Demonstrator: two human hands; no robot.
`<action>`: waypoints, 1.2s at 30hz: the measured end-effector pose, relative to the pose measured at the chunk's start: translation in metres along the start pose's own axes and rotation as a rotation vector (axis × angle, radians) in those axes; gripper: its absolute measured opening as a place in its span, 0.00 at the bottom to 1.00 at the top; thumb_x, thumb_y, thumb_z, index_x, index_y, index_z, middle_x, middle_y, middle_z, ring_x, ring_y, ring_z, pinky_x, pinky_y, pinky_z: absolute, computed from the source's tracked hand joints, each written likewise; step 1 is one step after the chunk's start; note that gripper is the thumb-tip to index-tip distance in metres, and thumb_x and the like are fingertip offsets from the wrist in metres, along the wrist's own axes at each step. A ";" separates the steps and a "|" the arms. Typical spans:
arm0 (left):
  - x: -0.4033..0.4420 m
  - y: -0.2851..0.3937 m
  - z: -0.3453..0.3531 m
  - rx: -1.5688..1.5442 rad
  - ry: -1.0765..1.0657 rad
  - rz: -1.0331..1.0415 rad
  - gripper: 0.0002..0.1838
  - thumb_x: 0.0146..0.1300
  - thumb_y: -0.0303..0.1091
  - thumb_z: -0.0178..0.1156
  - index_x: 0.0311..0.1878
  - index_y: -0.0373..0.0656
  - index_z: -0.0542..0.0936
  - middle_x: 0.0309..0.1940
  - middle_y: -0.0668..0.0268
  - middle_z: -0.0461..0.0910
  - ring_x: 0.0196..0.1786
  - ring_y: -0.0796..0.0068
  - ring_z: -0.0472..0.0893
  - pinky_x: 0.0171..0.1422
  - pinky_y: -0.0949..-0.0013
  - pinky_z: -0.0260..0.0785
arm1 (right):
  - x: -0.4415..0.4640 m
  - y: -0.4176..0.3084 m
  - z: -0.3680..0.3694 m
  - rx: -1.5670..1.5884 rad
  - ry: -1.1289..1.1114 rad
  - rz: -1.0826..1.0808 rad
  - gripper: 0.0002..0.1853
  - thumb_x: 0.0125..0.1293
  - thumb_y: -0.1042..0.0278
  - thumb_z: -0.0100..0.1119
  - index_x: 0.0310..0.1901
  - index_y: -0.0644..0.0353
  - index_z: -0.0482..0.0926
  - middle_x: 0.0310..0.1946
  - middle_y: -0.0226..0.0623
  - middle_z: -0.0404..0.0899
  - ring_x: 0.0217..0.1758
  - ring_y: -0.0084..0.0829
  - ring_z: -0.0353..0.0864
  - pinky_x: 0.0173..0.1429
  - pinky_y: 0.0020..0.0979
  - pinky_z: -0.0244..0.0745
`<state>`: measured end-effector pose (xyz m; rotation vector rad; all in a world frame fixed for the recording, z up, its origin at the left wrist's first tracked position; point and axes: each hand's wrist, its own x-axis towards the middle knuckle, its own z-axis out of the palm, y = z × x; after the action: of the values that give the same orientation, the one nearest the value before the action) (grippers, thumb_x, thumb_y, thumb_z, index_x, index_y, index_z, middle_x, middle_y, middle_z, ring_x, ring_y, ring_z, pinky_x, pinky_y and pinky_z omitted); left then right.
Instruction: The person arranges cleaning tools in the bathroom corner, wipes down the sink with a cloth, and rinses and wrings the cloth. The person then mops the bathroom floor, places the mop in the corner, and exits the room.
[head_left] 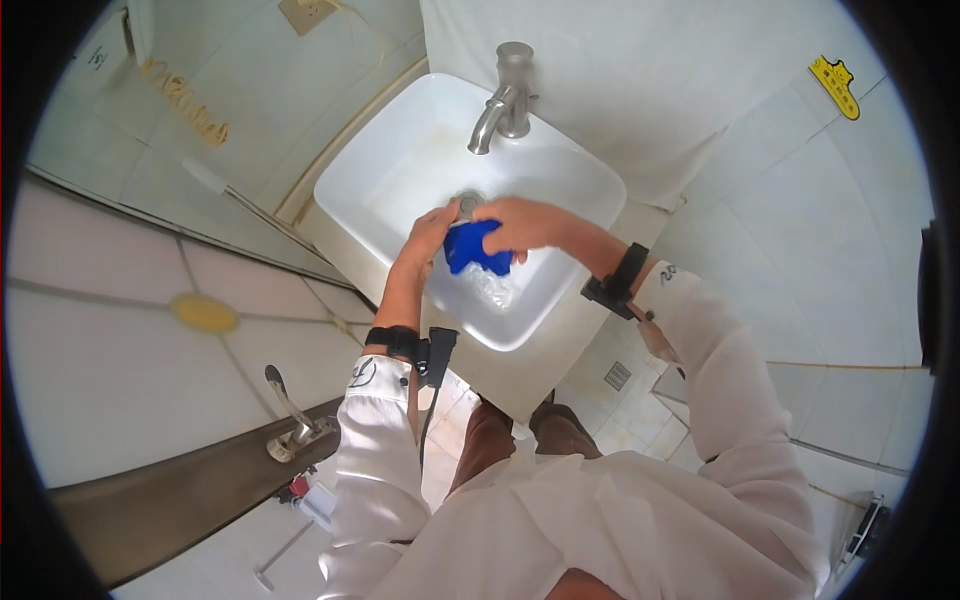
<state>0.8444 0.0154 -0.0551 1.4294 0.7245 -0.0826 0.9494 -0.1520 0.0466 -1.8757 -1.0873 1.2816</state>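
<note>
A wet-looking blue cloth (474, 250) is held between both hands over the white sink basin (385, 165). My left hand (430, 235) grips the cloth's left edge, its fingers pointing up toward the drain (468, 204). From the right, my right hand (515, 226) lies over the upper right part of the cloth with its fingers curled on it. Beneath the cloth, clear water glistens in the lower part of the basin. The metal faucet (487, 122) stands behind the hands, apart from them.
The sink sits on a pale counter (530, 375). A second metal tap (295, 430) is at the lower left, near a brown ledge (170, 500). A long-handled brush (205, 177) leans left of the sink. A yellow clip-shaped sticker (836, 88) is on the right wall.
</note>
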 end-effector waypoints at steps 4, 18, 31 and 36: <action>0.012 -0.015 0.020 -0.336 -0.291 0.183 0.43 0.67 0.73 0.42 0.67 0.43 0.71 0.61 0.61 0.75 0.64 0.71 0.73 0.70 0.64 0.63 | -0.012 -0.015 -0.019 0.351 0.229 -0.154 0.13 0.57 0.71 0.62 0.42 0.68 0.77 0.25 0.37 0.79 0.20 0.21 0.76 0.23 0.23 0.70; -0.044 -0.020 0.051 -1.142 -0.200 -0.067 0.21 0.67 0.37 0.62 0.57 0.34 0.73 0.53 0.51 0.80 0.52 0.56 0.82 0.58 0.54 0.78 | -0.038 0.026 0.034 -0.044 0.615 -0.244 0.27 0.63 0.52 0.63 0.59 0.59 0.73 0.53 0.45 0.75 0.56 0.39 0.77 0.59 0.35 0.72; -0.030 -0.026 0.089 -0.065 0.542 0.291 0.34 0.62 0.62 0.59 0.46 0.33 0.81 0.41 0.50 0.83 0.45 0.53 0.83 0.54 0.57 0.73 | -0.005 0.053 0.097 1.241 0.285 0.022 0.44 0.62 0.29 0.55 0.70 0.53 0.60 0.65 0.41 0.68 0.64 0.44 0.73 0.61 0.62 0.69; -0.043 0.001 0.059 0.179 0.228 0.260 0.40 0.62 0.72 0.51 0.50 0.38 0.80 0.42 0.49 0.84 0.45 0.53 0.83 0.54 0.59 0.74 | -0.009 0.055 0.081 1.246 0.181 0.028 0.25 0.64 0.48 0.66 0.55 0.55 0.73 0.42 0.36 0.79 0.40 0.33 0.81 0.35 0.34 0.79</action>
<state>0.8351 -0.0543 -0.0346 1.7123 0.7232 0.2262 0.8870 -0.1836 -0.0235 -0.9860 -0.0322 1.2860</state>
